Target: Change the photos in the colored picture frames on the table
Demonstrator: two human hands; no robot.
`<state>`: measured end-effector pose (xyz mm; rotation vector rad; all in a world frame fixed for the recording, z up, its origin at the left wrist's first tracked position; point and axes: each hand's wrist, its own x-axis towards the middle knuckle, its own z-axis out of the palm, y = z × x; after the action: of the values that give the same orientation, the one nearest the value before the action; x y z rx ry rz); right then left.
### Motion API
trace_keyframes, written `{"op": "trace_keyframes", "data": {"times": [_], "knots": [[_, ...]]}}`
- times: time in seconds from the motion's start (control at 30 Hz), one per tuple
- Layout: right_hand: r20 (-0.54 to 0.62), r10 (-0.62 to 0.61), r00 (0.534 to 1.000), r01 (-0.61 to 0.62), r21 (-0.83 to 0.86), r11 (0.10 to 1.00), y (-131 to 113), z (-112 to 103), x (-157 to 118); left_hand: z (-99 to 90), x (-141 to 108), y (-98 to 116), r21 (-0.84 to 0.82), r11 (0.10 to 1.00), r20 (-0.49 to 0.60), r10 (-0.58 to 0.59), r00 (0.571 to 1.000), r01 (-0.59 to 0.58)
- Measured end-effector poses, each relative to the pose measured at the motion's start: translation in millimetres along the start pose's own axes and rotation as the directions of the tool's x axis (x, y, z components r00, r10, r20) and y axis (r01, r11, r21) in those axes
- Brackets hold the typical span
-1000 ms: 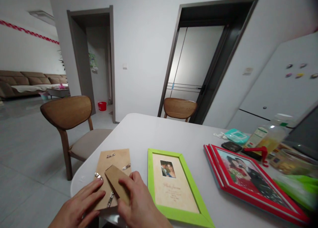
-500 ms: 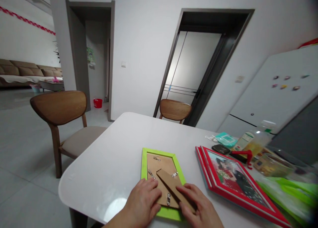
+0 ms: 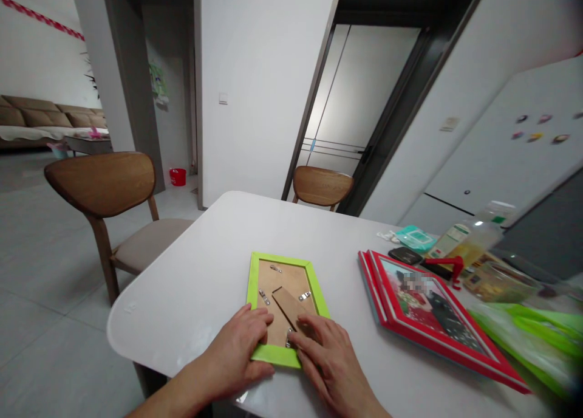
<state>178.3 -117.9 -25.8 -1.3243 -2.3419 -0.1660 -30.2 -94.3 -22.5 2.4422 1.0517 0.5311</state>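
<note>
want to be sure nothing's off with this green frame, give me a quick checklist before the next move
1. Green picture frame back side up: ok.
2. Brown backing board inside the rim: ok where visible; lower right corner hidden.
3. Left hand on the frame: ok, at the lower left.
4. Stand leg flat: cannot tell from this angle.
5. Bottom metal clip clear of the right hand: not ok, partly covered.
6. Red picture frames apart from it: ok.

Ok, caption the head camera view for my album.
Left hand and right hand on a green frame, its brown backing board facing up.
</note>
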Motion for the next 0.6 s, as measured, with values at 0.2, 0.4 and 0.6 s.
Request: {"op": "trace_keyframes", "data": {"times": [0.2, 0.4, 0.6], "knots": [[0.149, -0.092, 0.985, 0.078, 0.099, 0.992, -9, -7, 13, -9.8, -4, -3, -0.049, 0.999, -0.003, 0.016, 1.0, -0.016], [0.221, -0.077, 0.972, 0.035, 0.19, 0.981, -1, -3, 28, -11.9, -3, -1, -0.068, 0.998, 0.015, 0.008, 1.0, -0.007], [0.213, -0.023, 0.977, -0.039, 0.283, 0.958, 0, 7, 40, -14.1, -3, -1, -0.098, 0.995, 0.005, 0.016, 1.0, -0.016]]}}
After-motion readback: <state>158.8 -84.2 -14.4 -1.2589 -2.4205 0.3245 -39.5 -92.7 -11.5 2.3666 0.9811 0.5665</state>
